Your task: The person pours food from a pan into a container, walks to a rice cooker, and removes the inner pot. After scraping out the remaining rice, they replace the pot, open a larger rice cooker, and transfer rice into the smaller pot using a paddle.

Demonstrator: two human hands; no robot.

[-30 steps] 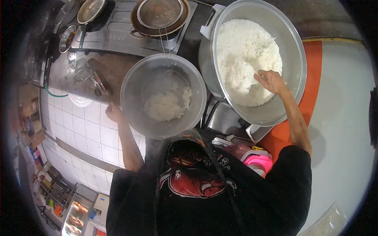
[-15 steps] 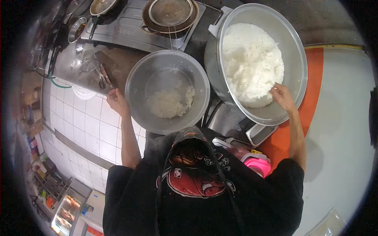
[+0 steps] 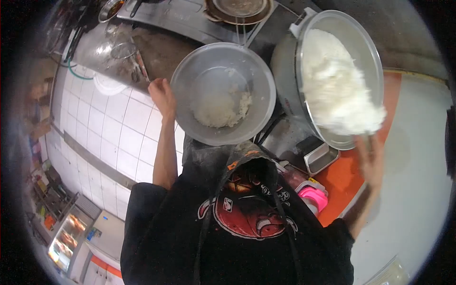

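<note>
White cooked rice [image 3: 327, 71] fills much of a large metal pot [image 3: 373, 57] at the right. A heap of it is raised in a blur over the pot's lower right rim. My right hand [image 3: 370, 159] is at the lower end of that heap, smeared by motion; whatever it grips under the rice is hidden. To the left stands a grey metal basin [image 3: 223, 134] with a smaller clump of rice [image 3: 218, 109] at its bottom. Just beside the basin's left rim is my left hand [image 3: 163, 97], fingers curled; what they hold, if anything, does not show.
A stove [image 3: 175, 21] lies behind the basin, bearing a sieve over a pan [image 3: 240, 7]. Scissors and a small strainer [image 3: 123, 50] lie on the counter at the left. Below the pot are a rectangular metal tray [image 3: 320, 159] and a pink item [image 3: 314, 197].
My right hand has moved down and outward from inside the pot, and a heap of rice has risen with it. The whole view has shifted; my left hand stays beside the basin.
</note>
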